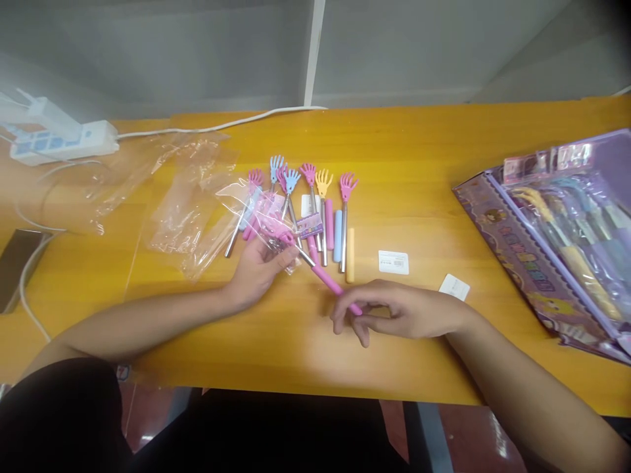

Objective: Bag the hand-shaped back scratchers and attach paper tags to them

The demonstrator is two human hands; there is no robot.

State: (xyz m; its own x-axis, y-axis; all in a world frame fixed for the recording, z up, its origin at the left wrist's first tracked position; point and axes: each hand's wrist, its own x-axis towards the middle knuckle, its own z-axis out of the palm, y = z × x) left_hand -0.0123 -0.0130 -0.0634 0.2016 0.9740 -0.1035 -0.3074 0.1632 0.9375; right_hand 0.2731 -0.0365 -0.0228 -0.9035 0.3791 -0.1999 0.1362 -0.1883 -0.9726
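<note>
A pink back scratcher (328, 281) slants across the middle, its hand-shaped head up and left beside clear plastic film. My left hand (261, 266) is closed round its head end and the film. At the lower end of the pink handle is my right hand (389, 309), its fingers curled round the tip. Behind them lie several metal rods with small pink, blue and yellow hand heads (348, 186). Loose handle tubes lie among them, including a blue tube (338, 236) and a yellow tube (350, 255). A small purple label (310, 225) is near my left hand.
Clear plastic bags (185, 210) are spread at the left, below a white power strip (64, 141) and its cable. Two white cards (393, 262) lie right of centre. A purple display box (522, 263) with packed scratchers stands at the right.
</note>
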